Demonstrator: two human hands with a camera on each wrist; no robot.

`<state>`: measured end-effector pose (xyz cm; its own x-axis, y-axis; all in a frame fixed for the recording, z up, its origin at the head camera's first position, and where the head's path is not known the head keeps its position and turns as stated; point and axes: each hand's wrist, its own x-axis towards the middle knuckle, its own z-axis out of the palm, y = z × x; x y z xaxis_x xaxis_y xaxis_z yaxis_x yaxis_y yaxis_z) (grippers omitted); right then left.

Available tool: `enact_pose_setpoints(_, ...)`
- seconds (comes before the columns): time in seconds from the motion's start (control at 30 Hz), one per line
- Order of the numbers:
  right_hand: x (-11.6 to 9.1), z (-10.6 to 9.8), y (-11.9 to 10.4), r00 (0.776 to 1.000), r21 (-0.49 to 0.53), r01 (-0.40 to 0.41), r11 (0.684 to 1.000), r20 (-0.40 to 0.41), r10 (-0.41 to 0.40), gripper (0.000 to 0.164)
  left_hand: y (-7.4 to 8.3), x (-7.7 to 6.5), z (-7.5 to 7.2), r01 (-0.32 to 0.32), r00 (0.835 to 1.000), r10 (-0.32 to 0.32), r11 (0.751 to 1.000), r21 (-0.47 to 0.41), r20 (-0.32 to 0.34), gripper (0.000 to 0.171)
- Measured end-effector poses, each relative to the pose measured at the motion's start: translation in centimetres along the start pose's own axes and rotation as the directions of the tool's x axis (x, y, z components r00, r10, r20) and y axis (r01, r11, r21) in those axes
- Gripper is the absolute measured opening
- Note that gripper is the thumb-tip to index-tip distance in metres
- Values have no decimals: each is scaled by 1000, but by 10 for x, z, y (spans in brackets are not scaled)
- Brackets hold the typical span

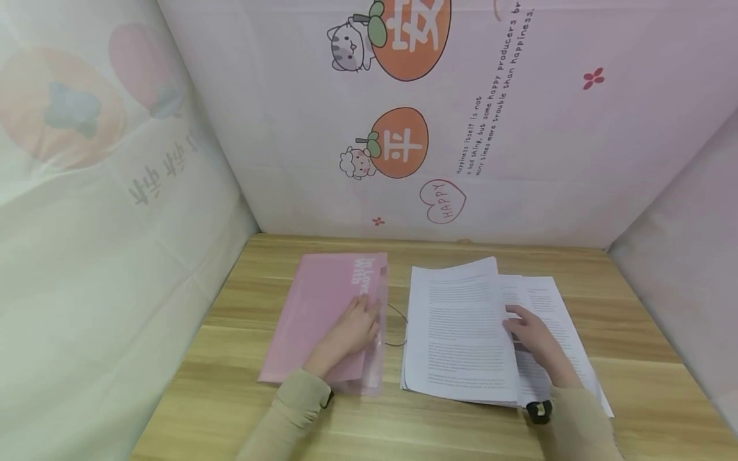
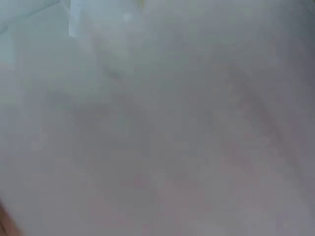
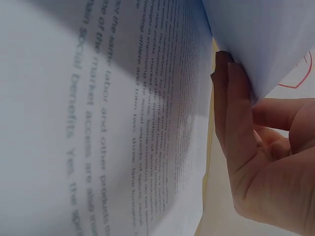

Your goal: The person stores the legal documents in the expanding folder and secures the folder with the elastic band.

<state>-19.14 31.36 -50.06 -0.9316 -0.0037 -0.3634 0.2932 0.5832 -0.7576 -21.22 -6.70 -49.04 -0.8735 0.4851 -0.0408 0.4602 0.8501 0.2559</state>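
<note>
A pink translucent folder (image 1: 317, 294) with white lettering lies on the left of the table. My left hand (image 1: 353, 328) rests on its right side, the fingers lying over the edge of the cover. To the right is a stack of printed paper sheets (image 1: 461, 333). My right hand (image 1: 536, 339) pinches the right edge of the upper sheets, which stands raised and curved. More printed pages (image 1: 556, 320) lie beneath and to the right of that hand. Close up in the right wrist view, the thumb and fingers (image 3: 241, 113) hold the paper; the left wrist view is a pale blur.
A thin dark cord (image 1: 396, 346) runs between the folder and the paper stack on the wooden table (image 1: 230, 358). Printed cloth walls (image 1: 300, 160) enclose the table at the back and on both sides. A black band (image 1: 539, 412) sits at the right wrist.
</note>
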Motion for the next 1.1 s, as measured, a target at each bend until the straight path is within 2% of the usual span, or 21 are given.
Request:
enact_pose_setpoints(0.1,-1,-2,1,1000,35,-11,999,13,11,61,1,-3,-5,-40,999,43,991,129,-20,49)
enact_pose_setpoints(0.17,-2,-3,2,1000,52,-9,999,23,8,62,1,-4,-9,-81,995,92,968,238,-37,48)
enact_pose_setpoints(0.2,-2,-3,2,1000,61,-9,998,27,8,62,1,-5,-11,-89,993,105,960,267,-44,47)
enact_pose_setpoints(0.27,-3,-4,3,999,71,-9,997,32,7,63,0,-5,-14,-88,993,104,960,265,-49,47)
enact_pose_setpoints(0.4,-4,-6,6,999,92,-19,996,39,15,64,-2,-7,-16,-28,999,32,995,98,-41,51)
enact_pose_setpoints(0.6,-4,-11,9,998,141,-34,989,52,27,68,-8,-9,-17,-16,997,13,999,-40,-81,52)
enact_pose_setpoints(0.83,-4,-14,9,998,194,-39,980,55,29,69,-14,-14,-23,4,995,-22,984,-179,-102,55)
enact_pose_setpoints(0.9,-3,-14,9,998,217,-34,975,57,22,70,-16,-15,-23,0,992,-28,976,-217,-126,55)
enact_pose_setpoints(1.1,-1,-15,11,998,305,-19,952,58,1,68,-22,-17,-22,9,984,-71,938,-347,-166,52)
